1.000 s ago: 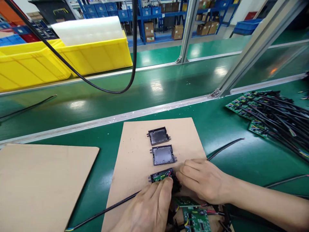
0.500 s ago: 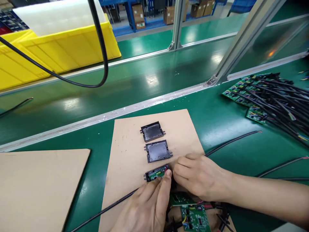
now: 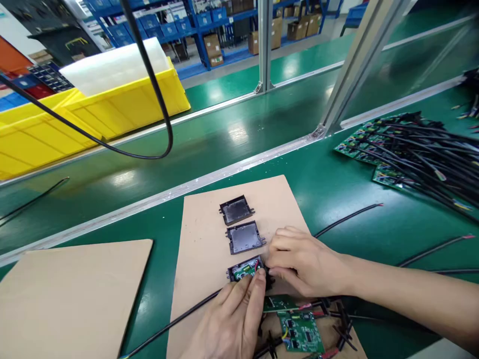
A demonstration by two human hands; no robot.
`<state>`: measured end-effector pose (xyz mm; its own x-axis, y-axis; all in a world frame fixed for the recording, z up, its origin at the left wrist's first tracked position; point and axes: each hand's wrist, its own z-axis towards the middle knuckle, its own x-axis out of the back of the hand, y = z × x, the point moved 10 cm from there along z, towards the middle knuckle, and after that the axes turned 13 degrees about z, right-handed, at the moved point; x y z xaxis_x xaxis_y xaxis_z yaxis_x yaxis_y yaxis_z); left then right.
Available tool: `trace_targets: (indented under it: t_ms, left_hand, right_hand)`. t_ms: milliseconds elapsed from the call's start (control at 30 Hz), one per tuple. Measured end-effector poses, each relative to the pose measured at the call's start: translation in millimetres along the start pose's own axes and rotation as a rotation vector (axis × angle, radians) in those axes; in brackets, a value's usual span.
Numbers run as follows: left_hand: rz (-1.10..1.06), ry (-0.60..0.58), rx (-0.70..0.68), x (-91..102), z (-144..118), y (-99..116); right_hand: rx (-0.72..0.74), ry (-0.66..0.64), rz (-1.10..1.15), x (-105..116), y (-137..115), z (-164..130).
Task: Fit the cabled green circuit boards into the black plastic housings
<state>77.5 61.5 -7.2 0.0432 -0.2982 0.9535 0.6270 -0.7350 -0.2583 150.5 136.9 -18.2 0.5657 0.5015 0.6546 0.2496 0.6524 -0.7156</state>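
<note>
Green surface [image 3: 337, 194], near edge: a case [image 3: 246, 269] with a fitted board is pinched on a cardboard sheet [image 3: 204, 249] by left hand [image 3: 232, 319] and right hand [image 3: 303, 262]; two empty cases [image 3: 245, 237] lie just beyond.

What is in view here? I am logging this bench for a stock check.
Empty black plastic housing shells: two, black, in a row on the middle board.
Black housing holding a green circuit board: one, nearest shell, under both hands.
Brown fibreboard sheets: two, middle and left.
Loose green circuit boards with black cables: at least two, near edge.
Heap of cabled green boards: count unclear, far right.
Yellow plastic bins: two, beyond the green belt.
Left hand: fingertips on the filled housing.
Right hand: at its right end.
</note>
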Motion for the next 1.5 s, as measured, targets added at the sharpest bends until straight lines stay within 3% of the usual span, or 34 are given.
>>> trace_targets:
  t_ms: [100, 200, 333, 400, 467, 567, 700, 933, 1167, 1300, 1400, 1500]
  left_hand:
    - [0.160, 0.025, -0.113, 4.0, 6, 16]
    - [0.140, 0.012, -0.124, 4.2, 7, 16]
    - [-0.204, -0.071, 0.085, -1.8, 0, -19]
    - [-0.364, -0.018, 0.200, 1.7, -5, -38]
    - [-0.431, 0.049, 0.223, 7.2, -8, -46]
    - [-0.422, 0.034, 0.179, 6.2, -6, -42]
    - [-0.346, -0.018, 0.076, 1.0, -3, -28]
    - [-0.302, -0.001, -0.008, -5.3, -11, -27]
    - [-0.492, -0.058, 0.051, -13.4, -12, -35]
    - [-0.525, -0.012, 0.094, -8.0, -13, -41]
    - [-0.453, 0.035, 0.102, 0.7, -14, -39]
    - [-0.288, 0.010, 0.043, 3.7, -10, -26]
  right_hand:
    - [0.080, -0.008, -0.076, -6, -7, 2]
    - [0.126, -0.010, -0.144, -10, -11, 2]
    - [0.077, -0.001, -0.099, -8, -5, 0]
    - [0.034, 0.003, -0.061, -6, 1, -2]
    - [0.009, -0.003, -0.029, -5, 3, -4]
    - [-0.037, -0.010, 0.027, -4, 1, -4]
    - [-0.209, 0.018, 0.111, -3, 2, 6]
    - [-0.390, -0.114, -0.041, -27, 6, 25]
    - [-0.421, -0.183, 0.038, -27, 8, 27]
    - [-0.444, -0.236, 0.183, -16, 5, 20]
    - [-0.397, -0.196, 0.185, -1, 1, 8]
    - [-0.370, -0.139, 0.122, 8, 1, -5]
